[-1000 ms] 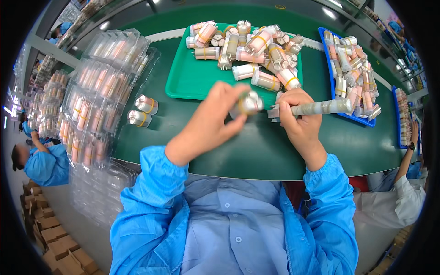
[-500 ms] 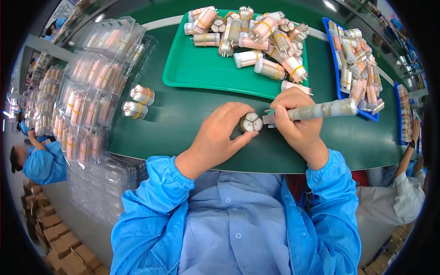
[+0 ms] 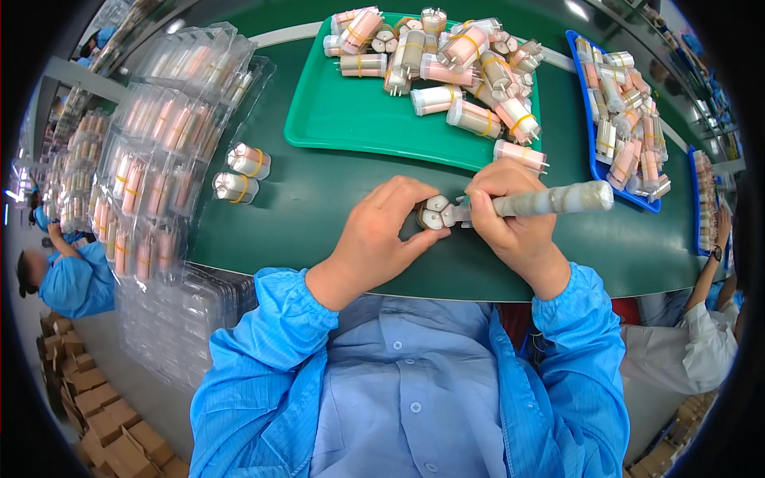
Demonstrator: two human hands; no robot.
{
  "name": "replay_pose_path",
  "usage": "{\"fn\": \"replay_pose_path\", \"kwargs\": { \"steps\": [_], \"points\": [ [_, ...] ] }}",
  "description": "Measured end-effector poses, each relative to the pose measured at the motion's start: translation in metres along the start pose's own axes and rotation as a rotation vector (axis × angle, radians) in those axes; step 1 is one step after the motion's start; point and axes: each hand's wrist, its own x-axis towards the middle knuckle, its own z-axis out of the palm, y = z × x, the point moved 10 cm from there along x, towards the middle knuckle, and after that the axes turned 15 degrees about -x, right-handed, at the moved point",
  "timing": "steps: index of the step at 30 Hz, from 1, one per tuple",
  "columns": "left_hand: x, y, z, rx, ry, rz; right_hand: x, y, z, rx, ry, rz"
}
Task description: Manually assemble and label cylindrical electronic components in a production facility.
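Note:
My left hand (image 3: 374,235) curls its thumb and fingers round a bundle of three white-ended tubes (image 3: 435,213), held end-up at the table. From the right, my right hand (image 3: 514,219) grips a thick, tape-wrapped handled tool (image 3: 562,200) between thumb and fingers. The tool's narrow grey tip meets the right edge of the bundle's top; its exact kind I cannot make out. Two similar bundles, one pinkish (image 3: 249,161) and one whitish (image 3: 236,188), lie to the left with yellow bands round them.
A green tray (image 3: 351,139) at the back holds a heap of banded bundles. To its right stands a blue tray (image 3: 594,151) with more bundles. Clear plastic trays (image 3: 159,151) filled with tubes are stacked at left. Co-workers sit on both sides.
My right hand has shifted the tool slightly left, bringing its tip from beside the bundle onto its edge. My left hand stays nearly in place.

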Motion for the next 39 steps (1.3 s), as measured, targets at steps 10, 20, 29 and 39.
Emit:
{"fn": "replay_pose_path", "kwargs": {
  "steps": [10,20,29,39],
  "points": [
    [0.008,0.002,0.002,0.088,0.050,-0.010,-0.004,0.003,0.010,-0.077,-0.057,0.055],
    [0.002,-0.004,0.007,-0.136,0.006,0.002,0.004,0.009,-0.003,-0.007,0.009,0.039],
    [0.002,-0.003,0.013,-0.119,-0.043,-0.010,0.002,0.007,0.002,-0.028,-0.029,0.023],
    [0.007,-0.001,0.012,0.153,-0.027,-0.003,0.001,0.014,0.009,-0.046,-0.076,0.080]
  ]
}}
